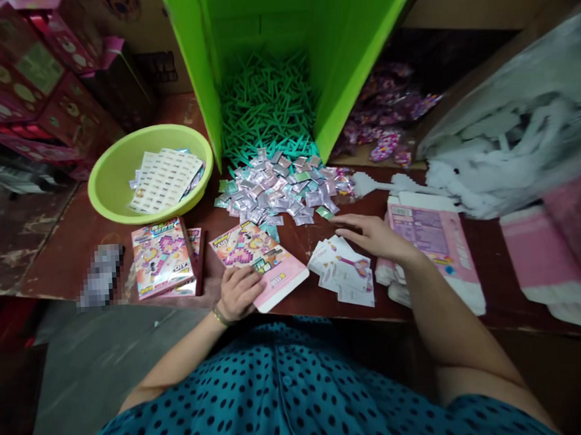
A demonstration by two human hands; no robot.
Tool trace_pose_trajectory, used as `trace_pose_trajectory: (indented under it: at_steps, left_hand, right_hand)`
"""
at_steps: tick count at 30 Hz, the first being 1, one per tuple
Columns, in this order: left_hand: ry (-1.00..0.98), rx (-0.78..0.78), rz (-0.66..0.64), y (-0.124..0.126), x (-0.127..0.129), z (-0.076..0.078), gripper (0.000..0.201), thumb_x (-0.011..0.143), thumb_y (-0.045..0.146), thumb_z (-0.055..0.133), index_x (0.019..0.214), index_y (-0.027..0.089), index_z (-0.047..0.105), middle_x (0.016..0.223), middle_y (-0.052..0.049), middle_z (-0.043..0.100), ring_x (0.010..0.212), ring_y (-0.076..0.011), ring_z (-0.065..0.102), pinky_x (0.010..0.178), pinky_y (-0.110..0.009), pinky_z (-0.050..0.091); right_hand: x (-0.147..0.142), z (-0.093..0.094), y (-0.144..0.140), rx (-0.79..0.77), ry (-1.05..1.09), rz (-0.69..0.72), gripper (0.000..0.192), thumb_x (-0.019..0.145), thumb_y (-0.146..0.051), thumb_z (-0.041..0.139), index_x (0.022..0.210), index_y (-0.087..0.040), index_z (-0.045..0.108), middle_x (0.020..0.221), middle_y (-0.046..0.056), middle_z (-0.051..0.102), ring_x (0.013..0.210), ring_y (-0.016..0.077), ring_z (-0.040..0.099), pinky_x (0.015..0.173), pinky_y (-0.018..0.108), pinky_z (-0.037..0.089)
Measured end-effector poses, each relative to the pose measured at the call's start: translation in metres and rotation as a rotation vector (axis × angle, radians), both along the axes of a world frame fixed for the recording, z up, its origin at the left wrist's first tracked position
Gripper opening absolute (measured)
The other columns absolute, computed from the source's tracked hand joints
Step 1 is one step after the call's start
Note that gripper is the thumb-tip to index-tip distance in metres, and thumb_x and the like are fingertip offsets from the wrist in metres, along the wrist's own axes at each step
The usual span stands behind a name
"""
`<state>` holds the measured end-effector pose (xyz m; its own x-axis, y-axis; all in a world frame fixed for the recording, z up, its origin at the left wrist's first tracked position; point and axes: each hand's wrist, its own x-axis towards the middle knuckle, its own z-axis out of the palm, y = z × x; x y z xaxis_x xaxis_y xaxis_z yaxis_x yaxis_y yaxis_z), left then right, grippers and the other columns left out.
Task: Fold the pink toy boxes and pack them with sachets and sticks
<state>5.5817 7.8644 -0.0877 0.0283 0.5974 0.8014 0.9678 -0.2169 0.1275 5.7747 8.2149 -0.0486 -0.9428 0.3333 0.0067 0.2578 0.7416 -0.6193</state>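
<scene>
Left fingers [248,287] curled, pinning box [258,262] flat; right fingers [353,225] spread at three o'clock over cards [343,270], steadying the stack.

Green bowl [106,183] of sheets, green sticks [264,104], foil packets [282,192].

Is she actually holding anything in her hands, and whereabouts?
The left hand grips the pink box at its near edge. The right hand lies flat, fingers open, over the paper cards, gripping nothing.
</scene>
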Motion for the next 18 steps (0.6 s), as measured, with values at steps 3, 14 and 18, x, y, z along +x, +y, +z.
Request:
trace_pose_trajectory:
  at_steps: [3, 14, 18]
  left_hand:
    - [-0.003, -0.205, 0.070, -0.019, 0.009, -0.024, 0.037, 0.101, 0.028, 0.047, 0.132, 0.018, 0.064, 0.116, -0.014, 0.077, 0.122, -0.0280, 0.063, 0.098, -0.041, 0.042]
    - [-0.162, -0.705, 0.510, -0.021, 0.010, -0.043, 0.078, 0.074, 0.005, 0.058, 0.151, 0.022, 0.055, 0.155, -0.013, 0.054, 0.143, -0.0352, 0.048, 0.114, -0.049, 0.038]
    - [-0.183, -0.751, 0.550, -0.021, 0.013, -0.046, 0.083, 0.070, 0.004, 0.057, 0.152, 0.021, 0.054, 0.160, -0.012, 0.050, 0.148, -0.0335, 0.043, 0.120, -0.049, 0.033]
  right_hand:
    - [-0.016, -0.005, 0.040, 0.039, -0.009, -0.075, 0.044, 0.097, -0.048, 0.055, 0.128, -0.024, 0.073, 0.130, 0.007, 0.074, 0.120, 0.0264, 0.069, 0.110, 0.043, 0.052]
    - [-0.159, -0.016, 0.194, 0.261, 0.131, -0.593, 0.073, 0.086, -0.019, 0.058, 0.155, 0.000, 0.040, 0.163, 0.026, 0.037, 0.148, 0.0329, 0.039, 0.125, 0.050, 0.030]
    - [-0.180, -0.029, 0.192, 0.183, 0.150, -0.688, 0.055, 0.086, -0.021, 0.055, 0.137, -0.002, 0.058, 0.140, 0.030, 0.060, 0.129, 0.0343, 0.058, 0.113, 0.051, 0.042]
